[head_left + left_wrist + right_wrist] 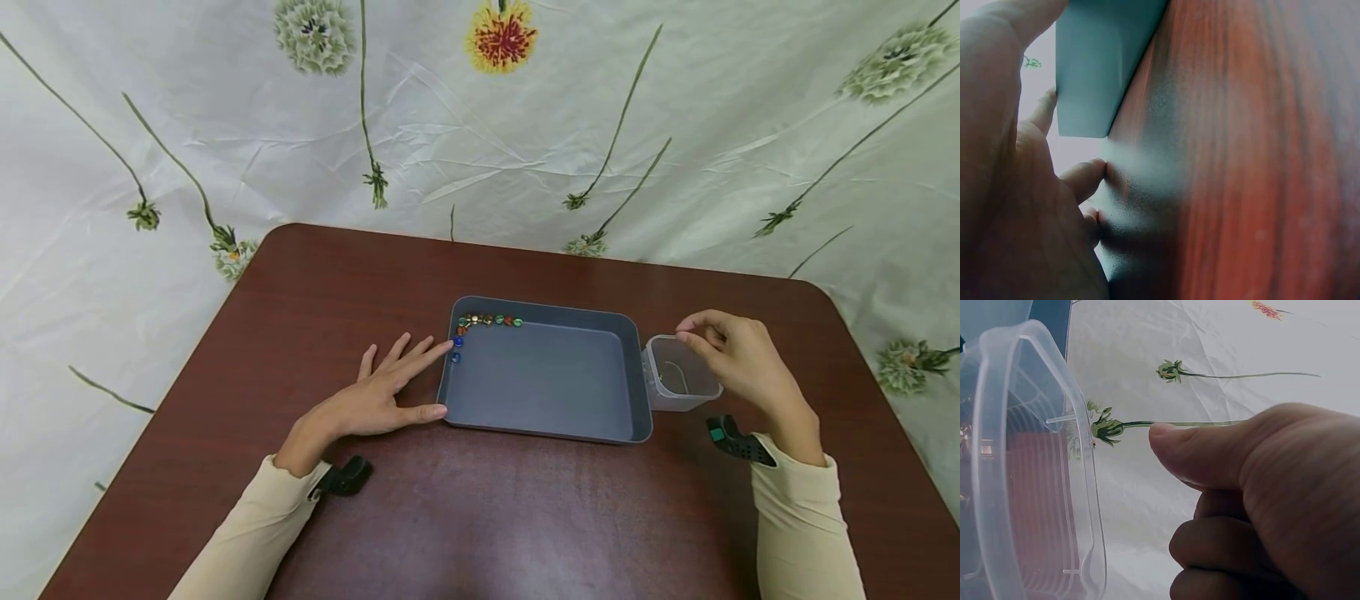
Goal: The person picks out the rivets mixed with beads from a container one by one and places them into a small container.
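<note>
My left hand lies with spread, straight fingers at the left side of a grey-blue rectangular tray. Its index fingertip meets the tray's left rim near a dark blue bead, and the thumb touches the front left corner. Small shiny beads in green, gold and red line the tray's far left corner. My right hand hovers above a clear plastic tub, thumb and index fingertips close together, other fingers curled. Nothing shows between those fingertips. In the right wrist view, the tub stands left of the thumb.
The tub stands against the tray's right side, with small glints inside it. Both rest on a dark red-brown wooden table. Behind the table hangs a white cloth printed with flowers. Each wrist wears a dark band.
</note>
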`<state>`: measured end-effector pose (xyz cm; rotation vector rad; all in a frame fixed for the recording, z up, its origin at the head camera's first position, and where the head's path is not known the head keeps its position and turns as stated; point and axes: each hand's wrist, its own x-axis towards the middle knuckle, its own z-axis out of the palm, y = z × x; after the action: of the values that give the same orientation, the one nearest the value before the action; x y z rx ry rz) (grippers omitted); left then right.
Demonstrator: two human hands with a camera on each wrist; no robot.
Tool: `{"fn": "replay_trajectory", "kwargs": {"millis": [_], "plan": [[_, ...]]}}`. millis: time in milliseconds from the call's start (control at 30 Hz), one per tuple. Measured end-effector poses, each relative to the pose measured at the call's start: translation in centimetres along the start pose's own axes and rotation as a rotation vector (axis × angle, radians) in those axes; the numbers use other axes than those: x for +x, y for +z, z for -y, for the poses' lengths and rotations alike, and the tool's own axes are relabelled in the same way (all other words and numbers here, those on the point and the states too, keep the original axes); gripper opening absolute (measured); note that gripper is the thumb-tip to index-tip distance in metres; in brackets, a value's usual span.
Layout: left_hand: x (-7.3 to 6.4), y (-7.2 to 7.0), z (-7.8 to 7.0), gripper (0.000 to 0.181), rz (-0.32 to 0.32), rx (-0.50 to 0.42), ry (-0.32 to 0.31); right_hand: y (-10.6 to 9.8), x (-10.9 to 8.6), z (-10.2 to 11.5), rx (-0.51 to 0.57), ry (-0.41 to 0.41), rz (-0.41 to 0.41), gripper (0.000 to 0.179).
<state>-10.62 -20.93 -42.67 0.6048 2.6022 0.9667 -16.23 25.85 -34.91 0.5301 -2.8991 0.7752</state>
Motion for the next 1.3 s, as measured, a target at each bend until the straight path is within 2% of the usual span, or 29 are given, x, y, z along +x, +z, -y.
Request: {"fn": "replay_trajectory", "kwargs": {"millis": [300, 767, 1300], "plan": [[0.1, 0.1, 0.1, 0.086, 0.001, -0.001, -0.001, 0.2, 0.2, 0.3, 0.006, -0.015, -0.009, 0.011], [0.0, 0.0, 0.1, 0.086, 0.009, 0.003, 0.002, 1.1, 1.1, 0.9, 0.031, -0.05, 0.035, 0.006], [0.0, 0.1, 0.3, 0.086, 0.001, -0.006, 0.007, 2.0, 2.7, 2.3, 0.04, -0.156, 0.101, 0.01]]}}
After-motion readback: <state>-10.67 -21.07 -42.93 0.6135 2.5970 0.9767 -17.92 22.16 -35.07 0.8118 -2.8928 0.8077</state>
